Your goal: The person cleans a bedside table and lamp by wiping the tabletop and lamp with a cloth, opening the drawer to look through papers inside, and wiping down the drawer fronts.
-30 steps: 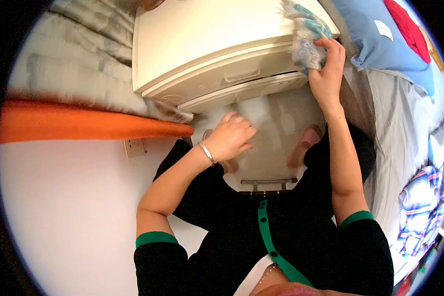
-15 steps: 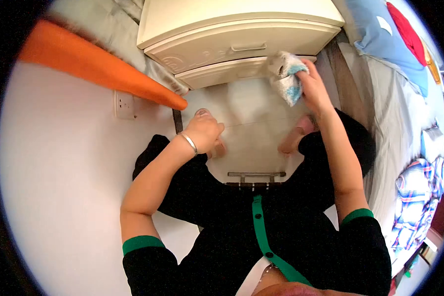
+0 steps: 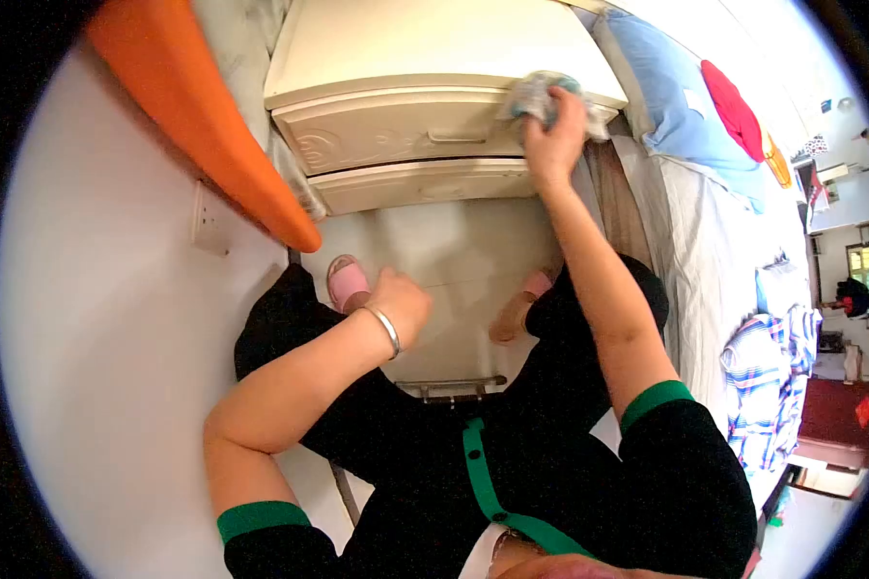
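My right hand holds a crumpled white cloth with blue-green patches, slightly blurred. The cloth lies against the right end of the upper drawer front on a cream drawer cabinet, close under the top's edge. To the right of the drawer handle, the fingers press on the cloth. My left hand, wearing a silver bangle at the wrist, hangs curled in a loose fist above the floor near a pink slipper. Nothing shows in it, though its fingertips are hidden.
An orange padded shape slants along the left wall beside a socket. On the right is a bed with a grey sheet, a blue pillow and plaid fabric. A lower drawer sits beneath the upper one.
My right hand has carried the cloth up from near the lower drawer to the upper drawer front. The view has shifted, and my left hand stays curled, lower in view.
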`<state>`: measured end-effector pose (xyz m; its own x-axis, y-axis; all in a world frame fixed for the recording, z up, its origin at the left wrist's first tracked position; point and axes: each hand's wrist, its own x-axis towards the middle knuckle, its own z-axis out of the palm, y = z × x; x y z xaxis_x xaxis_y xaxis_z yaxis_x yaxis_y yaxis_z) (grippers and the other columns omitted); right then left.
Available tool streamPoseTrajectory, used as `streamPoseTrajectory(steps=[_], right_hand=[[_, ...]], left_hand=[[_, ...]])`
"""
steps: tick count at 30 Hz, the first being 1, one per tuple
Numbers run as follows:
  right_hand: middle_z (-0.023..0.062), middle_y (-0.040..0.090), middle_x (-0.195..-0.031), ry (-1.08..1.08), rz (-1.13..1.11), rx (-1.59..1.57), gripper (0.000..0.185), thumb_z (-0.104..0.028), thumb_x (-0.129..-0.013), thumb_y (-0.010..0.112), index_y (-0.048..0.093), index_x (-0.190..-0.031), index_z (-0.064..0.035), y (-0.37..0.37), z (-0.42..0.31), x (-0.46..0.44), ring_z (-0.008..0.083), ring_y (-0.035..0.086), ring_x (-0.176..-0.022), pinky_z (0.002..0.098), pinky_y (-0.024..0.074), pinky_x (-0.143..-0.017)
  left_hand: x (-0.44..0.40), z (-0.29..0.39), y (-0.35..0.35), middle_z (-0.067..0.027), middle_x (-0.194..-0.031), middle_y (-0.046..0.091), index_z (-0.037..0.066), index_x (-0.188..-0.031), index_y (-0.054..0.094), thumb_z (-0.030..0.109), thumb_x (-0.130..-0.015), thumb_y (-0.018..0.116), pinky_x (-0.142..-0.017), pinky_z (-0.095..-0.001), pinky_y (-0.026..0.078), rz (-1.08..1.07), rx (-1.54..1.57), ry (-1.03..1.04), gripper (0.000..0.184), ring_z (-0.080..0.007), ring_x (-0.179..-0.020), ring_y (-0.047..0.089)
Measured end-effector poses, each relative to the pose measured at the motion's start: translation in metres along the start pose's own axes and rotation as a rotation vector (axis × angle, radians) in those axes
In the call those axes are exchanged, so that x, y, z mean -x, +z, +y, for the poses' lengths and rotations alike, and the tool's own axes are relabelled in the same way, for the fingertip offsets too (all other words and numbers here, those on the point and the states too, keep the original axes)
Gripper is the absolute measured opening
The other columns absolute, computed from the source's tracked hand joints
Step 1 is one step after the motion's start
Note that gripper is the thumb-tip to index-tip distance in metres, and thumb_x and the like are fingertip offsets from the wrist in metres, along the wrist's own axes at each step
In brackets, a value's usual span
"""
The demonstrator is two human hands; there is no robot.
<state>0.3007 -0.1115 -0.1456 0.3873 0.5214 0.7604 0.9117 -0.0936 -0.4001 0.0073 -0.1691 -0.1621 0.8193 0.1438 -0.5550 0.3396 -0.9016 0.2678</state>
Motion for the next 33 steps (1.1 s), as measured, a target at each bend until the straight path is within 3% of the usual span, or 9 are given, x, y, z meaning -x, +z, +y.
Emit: streamPoseTrajectory(steps=[5, 6, 8, 14, 19, 23, 26, 29, 33], right_hand=[[0.0125, 0.062, -0.115, -0.256, -0.293, -0.26, 0.056, 0.004, -0.064, 0.07, 0.062, -0.118, -0.0089, 0.063, -0.091, 0.031, 0.0343, 0.057, -0.111, 0.0449, 0.045, -0.097], [0.0117, 0.062, -0.115, -0.273, -0.327, -0.443, 0.055, 0.001, -0.064, 0.072, 0.062, -0.118, -0.0092, 0.082, -0.11, 0.037, 0.0332, 0.058, -0.11, 0.0454, 0.0455, -0.096], [0.0101, 0.061, -0.114, -0.54, -0.566, -0.23, 0.047, -0.005, -0.075, 0.064, 0.06, -0.122, -0.0106, 0.099, -0.147, 0.037, 0.0307, 0.059, -0.105, 0.0403, 0.0494, -0.089], [0.0087, 0.061, -0.122, -0.605, -0.443, -0.133, 0.047, -0.004, -0.083, 0.056, 0.057, -0.13, -0.0115, 0.073, -0.099, 0.027, 0.0307, 0.058, -0.109, 0.0404, 0.0489, -0.093], [0.0125, 0.061, -0.125, -0.261, -0.338, 0.175, 0.055, 0.008, -0.074, 0.057, 0.058, -0.126, -0.009, -0.005, 0.036, 0.014, 0.0329, 0.055, -0.119, 0.0428, 0.0443, -0.101], [0.0165, 0.064, -0.115, 0.171, -0.293, 0.2, 0.038, -0.004, -0.077, 0.063, 0.058, -0.115, -0.0068, -0.04, 0.059, 0.001, 0.0361, 0.06, -0.11, 0.0439, 0.0478, -0.094], [0.017, 0.064, -0.119, -0.012, -0.435, 0.071, 0.042, -0.011, -0.083, 0.066, 0.054, -0.123, -0.0097, -0.029, 0.037, 0.013, 0.0359, 0.061, -0.111, 0.0431, 0.0492, -0.091], [0.0223, 0.066, -0.114, 0.114, -0.835, 0.152, 0.062, -0.02, -0.084, 0.067, 0.043, -0.141, -0.0228, 0.01, 0.015, 0.03, 0.0408, 0.062, -0.107, 0.0497, 0.0489, -0.09], [0.0256, 0.064, -0.114, 0.219, -0.738, -0.143, 0.069, -0.017, -0.083, 0.066, 0.033, -0.144, -0.0186, 0.05, -0.002, 0.068, 0.0436, 0.062, -0.105, 0.0493, 0.0492, -0.088]], left_hand=[[-0.006, 0.007, 0.004, -0.0127, -0.094, 0.07, 0.007, -0.103, 0.066, 0.033, -0.081, 0.073, -0.079, -0.0457, 0.049, 0.008, -0.035, 0.135, 0.034, -0.0315, -0.093, 0.066], [-0.006, 0.009, 0.004, -0.0127, -0.094, 0.07, 0.007, -0.103, 0.066, 0.033, -0.081, 0.073, -0.079, -0.0457, 0.049, -0.001, -0.039, 0.137, 0.034, -0.0315, -0.093, 0.066], [-0.004, 0.013, 0.002, -0.0114, -0.093, 0.07, 0.009, -0.102, 0.066, 0.032, -0.081, 0.073, -0.079, -0.0445, 0.048, 0.106, -0.048, 0.177, 0.032, -0.0303, -0.094, 0.066], [-0.005, 0.015, -0.014, -0.0094, -0.095, 0.069, 0.01, -0.101, 0.066, 0.032, -0.082, 0.073, -0.08, -0.0428, 0.048, 0.156, -0.046, 0.139, 0.03, -0.0273, -0.096, 0.065], [-0.004, 0.013, -0.021, -0.0069, -0.096, 0.071, 0.012, -0.1, 0.069, 0.026, -0.082, 0.07, -0.083, -0.0406, 0.047, 0.178, -0.089, 0.059, 0.023, -0.025, -0.098, 0.066], [-0.011, 0.018, -0.019, -0.0058, -0.099, 0.073, 0.014, -0.103, 0.071, 0.018, -0.082, 0.068, -0.085, -0.0384, 0.048, 0.056, -0.111, 0.034, 0.022, -0.0243, -0.1, 0.067], [-0.018, 0.019, -0.013, -0.0088, -0.093, 0.071, 0.01, -0.102, 0.067, 0.034, -0.083, 0.07, -0.083, -0.0441, 0.05, 0.054, -0.112, 0.127, 0.031, -0.0282, -0.095, 0.067], [-0.03, 0.015, -0.019, -0.0096, -0.093, 0.071, 0.01, -0.103, 0.066, 0.034, -0.082, 0.071, -0.084, -0.0453, 0.05, -0.021, -0.052, 0.097, 0.032, -0.0312, -0.094, 0.067], [-0.037, -0.002, -0.038, -0.0112, -0.099, 0.07, 0.009, -0.102, 0.066, 0.032, -0.082, 0.071, -0.087, -0.0447, 0.049, 0.077, -0.01, -0.006, 0.031, -0.032, -0.101, 0.065]])
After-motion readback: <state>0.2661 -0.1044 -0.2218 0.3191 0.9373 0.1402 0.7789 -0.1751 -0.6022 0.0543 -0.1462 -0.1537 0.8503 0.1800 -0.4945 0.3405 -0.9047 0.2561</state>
